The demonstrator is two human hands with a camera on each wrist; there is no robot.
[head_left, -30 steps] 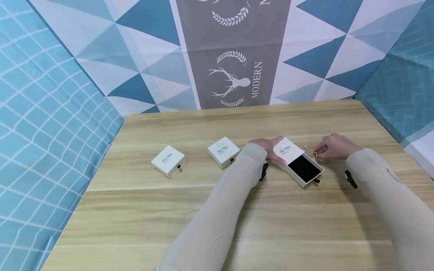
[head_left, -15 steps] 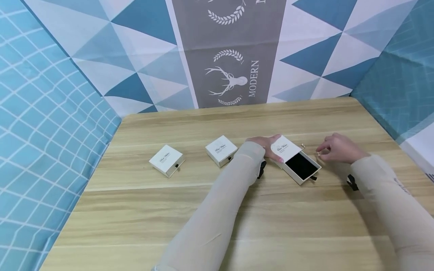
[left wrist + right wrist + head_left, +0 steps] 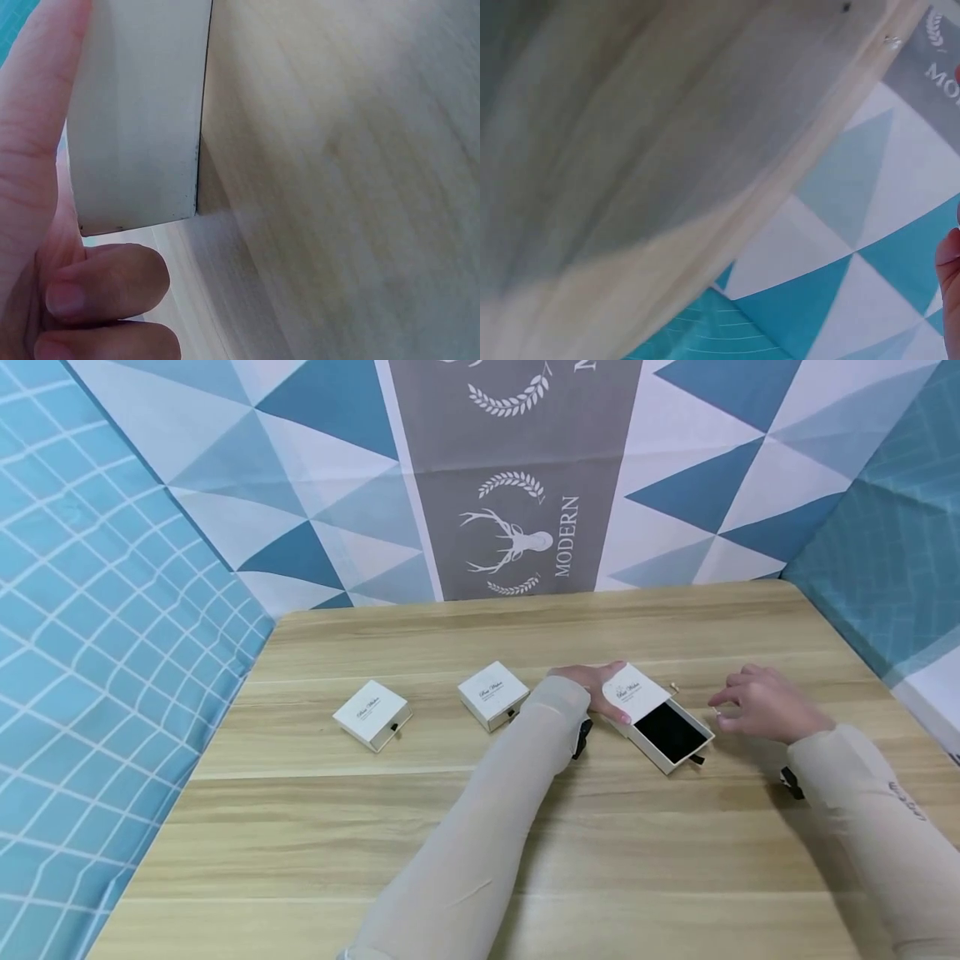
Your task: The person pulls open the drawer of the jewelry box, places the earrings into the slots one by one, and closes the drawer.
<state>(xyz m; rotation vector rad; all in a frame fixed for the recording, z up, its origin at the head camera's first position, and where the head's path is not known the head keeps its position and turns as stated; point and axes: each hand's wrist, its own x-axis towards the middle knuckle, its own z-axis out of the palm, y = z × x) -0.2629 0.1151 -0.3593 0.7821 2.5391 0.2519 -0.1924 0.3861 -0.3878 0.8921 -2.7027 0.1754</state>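
Observation:
My left hand [image 3: 596, 687] grips the white sleeve [image 3: 636, 693] of a small drawer-style gift box; its side wall [image 3: 142, 112] fills the upper left of the left wrist view. The sleeve's drawer [image 3: 675, 735] is pulled partly out, showing a black lining and a black ribbon tab. To its right, above the table, my right hand [image 3: 768, 703] has thumb and forefinger close around a tiny pale, earring-like piece [image 3: 717, 712], too small to tell exactly. Another tiny gold-coloured piece [image 3: 673, 687] sits by the drawer's far side.
Two shut white gift boxes stand left on the wooden table [image 3: 315, 843]: the nearer-to-centre box [image 3: 493, 695] and the leftmost box [image 3: 372, 715]. A patterned cloth [image 3: 517, 539] hangs behind the table's far edge. Part of a white object [image 3: 933, 693] shows at the right edge.
My right hand has drawn away from the drawer, to the right and slightly nearer me, with the tiny piece at its fingertips. The left hand and all the boxes have stayed put.

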